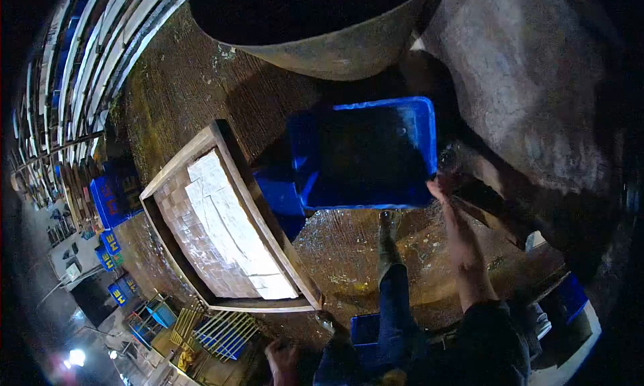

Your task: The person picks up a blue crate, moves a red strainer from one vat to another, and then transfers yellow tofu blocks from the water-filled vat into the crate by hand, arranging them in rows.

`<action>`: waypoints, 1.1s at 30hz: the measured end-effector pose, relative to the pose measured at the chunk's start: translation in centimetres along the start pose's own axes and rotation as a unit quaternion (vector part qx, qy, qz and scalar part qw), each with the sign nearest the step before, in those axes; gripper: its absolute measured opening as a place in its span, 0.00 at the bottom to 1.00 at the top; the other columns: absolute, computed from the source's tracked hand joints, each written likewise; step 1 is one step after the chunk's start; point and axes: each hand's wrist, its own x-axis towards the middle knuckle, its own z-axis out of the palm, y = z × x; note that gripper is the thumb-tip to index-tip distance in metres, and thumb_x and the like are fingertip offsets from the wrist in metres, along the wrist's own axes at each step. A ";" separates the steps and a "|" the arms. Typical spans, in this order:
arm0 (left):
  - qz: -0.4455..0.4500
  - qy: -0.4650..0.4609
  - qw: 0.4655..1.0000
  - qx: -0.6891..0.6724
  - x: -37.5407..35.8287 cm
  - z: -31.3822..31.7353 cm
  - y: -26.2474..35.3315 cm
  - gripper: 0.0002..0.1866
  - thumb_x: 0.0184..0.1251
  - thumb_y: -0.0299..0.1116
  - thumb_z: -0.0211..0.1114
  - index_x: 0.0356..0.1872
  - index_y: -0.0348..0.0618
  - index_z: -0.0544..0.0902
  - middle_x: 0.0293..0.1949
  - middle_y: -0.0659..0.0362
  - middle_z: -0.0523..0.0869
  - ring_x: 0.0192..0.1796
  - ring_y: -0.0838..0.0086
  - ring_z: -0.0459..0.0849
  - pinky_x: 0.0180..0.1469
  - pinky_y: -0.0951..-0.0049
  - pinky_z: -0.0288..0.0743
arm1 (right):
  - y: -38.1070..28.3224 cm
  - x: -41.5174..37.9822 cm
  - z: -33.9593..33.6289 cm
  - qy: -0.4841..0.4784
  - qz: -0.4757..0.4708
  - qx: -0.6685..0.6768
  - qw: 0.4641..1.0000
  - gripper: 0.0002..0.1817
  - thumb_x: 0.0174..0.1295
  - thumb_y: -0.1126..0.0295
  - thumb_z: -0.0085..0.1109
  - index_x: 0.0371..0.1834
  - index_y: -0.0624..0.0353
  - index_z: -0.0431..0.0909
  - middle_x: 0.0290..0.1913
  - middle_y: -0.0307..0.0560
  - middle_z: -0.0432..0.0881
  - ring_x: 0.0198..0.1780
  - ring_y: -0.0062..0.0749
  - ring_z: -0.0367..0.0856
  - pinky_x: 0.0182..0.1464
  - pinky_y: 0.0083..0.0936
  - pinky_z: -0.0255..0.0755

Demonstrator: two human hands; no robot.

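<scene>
A blue plastic crate (435,134) with a dark inside sits on the wet brown ground in front of me. My right hand (441,186) is closed at its near right corner, the fingers on the rim. What lies inside the crate is too dark to make out. Low in the view, my left hand (283,359) hangs beside my leg, dim and blurred, with its fingers hard to read. Above that hand is a wooden-framed tray (305,288) of small tan blocks, partly covered by bright white flat pieces (225,215).
A large round vessel (335,60) stands beyond the crate, next to a pale bulky mass (523,70). Several blue crates (114,198) with yellow letters line the left. A slatted rack (225,332) is at lower left. Long stacked strips (74,70) fill the upper left.
</scene>
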 end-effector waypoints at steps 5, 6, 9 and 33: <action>0.254 -0.237 0.732 0.586 -0.8 17.4 -6.8 0.29 0.56 0.40 0.67 0.53 0.35 0.65 0.47 0.47 0.75 0.47 0.66 0.78 0.45 0.68 0.74 | -12.0 -8.7 -11.6 0.045 -0.024 0.078 0.996 0.19 0.45 0.59 0.63 0.37 0.59 0.74 0.22 0.47 0.76 0.24 0.43 0.76 0.25 0.34 0.70; 0.252 -0.286 0.698 0.607 -2.8 22.5 -7.6 0.32 0.56 0.42 0.67 0.54 0.34 0.64 0.49 0.46 0.73 0.49 0.65 0.76 0.48 0.67 0.72 | -15.0 -10.2 -13.9 0.052 -0.023 0.076 0.995 0.22 0.42 0.58 0.65 0.38 0.60 0.73 0.23 0.49 0.77 0.25 0.47 0.77 0.26 0.36 0.71; 0.402 -0.360 0.599 0.592 -1.0 30.2 -11.2 0.38 0.54 0.45 0.68 0.57 0.30 0.61 0.57 0.42 0.67 0.58 0.57 0.69 0.58 0.60 0.65 | -25.2 -12.4 -18.6 -0.014 0.122 0.010 0.992 0.26 0.42 0.56 0.64 0.41 0.62 0.72 0.30 0.53 0.79 0.28 0.51 0.79 0.28 0.37 0.74; 0.214 -0.202 0.836 0.464 11.2 24.1 -11.7 0.48 0.45 0.70 0.60 0.54 0.33 0.73 0.50 0.51 0.79 0.49 0.62 0.77 0.52 0.61 0.69 | -18.5 -25.4 -19.6 0.071 0.222 0.151 0.961 0.25 0.47 0.54 0.63 0.40 0.62 0.72 0.36 0.55 0.77 0.40 0.49 0.77 0.41 0.36 0.71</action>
